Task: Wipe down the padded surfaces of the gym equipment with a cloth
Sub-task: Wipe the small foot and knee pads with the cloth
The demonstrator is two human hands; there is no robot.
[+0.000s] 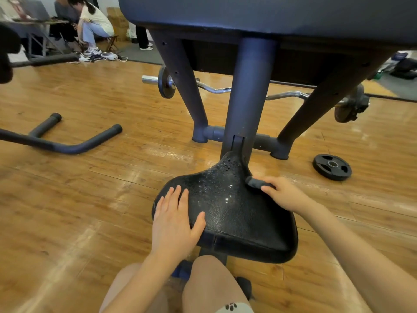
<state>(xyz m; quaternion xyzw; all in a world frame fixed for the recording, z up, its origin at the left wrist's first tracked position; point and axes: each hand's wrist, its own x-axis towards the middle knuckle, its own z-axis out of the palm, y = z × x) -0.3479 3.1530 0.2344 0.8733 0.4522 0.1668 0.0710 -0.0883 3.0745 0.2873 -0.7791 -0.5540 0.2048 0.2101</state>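
Note:
A black padded seat (234, 213) of a preacher-curl bench sits low in front of me, its far half speckled with droplets. My left hand (174, 219) rests flat on the seat's left side, fingers straight. My right hand (283, 193) holds a small dark grey cloth (256, 182) against the seat's right edge, fingers curled round it. Most of the cloth is hidden under the fingers. Above, the large blue arm pad (270, 10) fills the top of the view.
The bench's blue steel posts (248, 93) and legs stand just behind the seat. A curl bar with plates (167, 83) lies behind them, and a loose weight plate (331, 167) at the right. Another machine's base tubes (67, 143) lie left. People sit far back left. My knees are below the seat.

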